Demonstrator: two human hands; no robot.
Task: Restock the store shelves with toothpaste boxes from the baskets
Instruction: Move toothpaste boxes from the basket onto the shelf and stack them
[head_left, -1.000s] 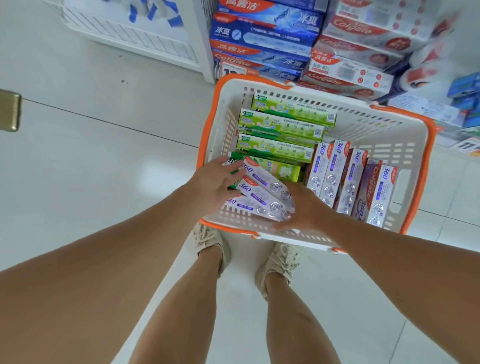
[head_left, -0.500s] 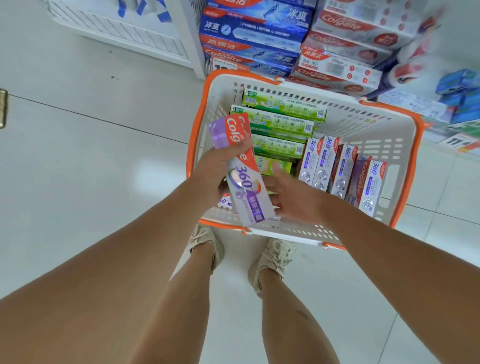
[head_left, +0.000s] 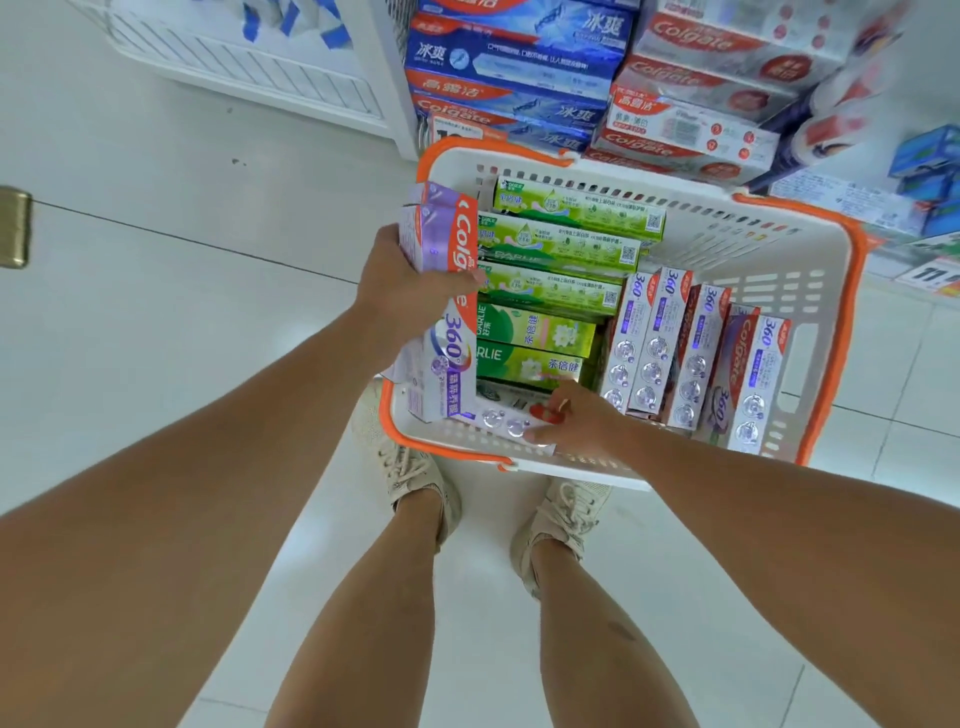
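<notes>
The left hand (head_left: 402, 291) grasps purple Colgate 360 boxes (head_left: 441, 312) above the basket's (head_left: 831, 291) left rim; the right hand (head_left: 576, 421) pinches another 360 box (head_left: 498, 421) lying at the near wall; green boxes (head_left: 561, 260) fill the middle; stocked shelves (head_left: 597, 78) stand beyond.

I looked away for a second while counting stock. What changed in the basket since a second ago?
The left hand lifted purple Colgate 360 boxes out of the basket's near corner and now grips them upright over its left rim. The right hand went back down and is taking hold of another 360 box lying on the bottom. The green boxes and the standing 360 row stayed put.
</notes>
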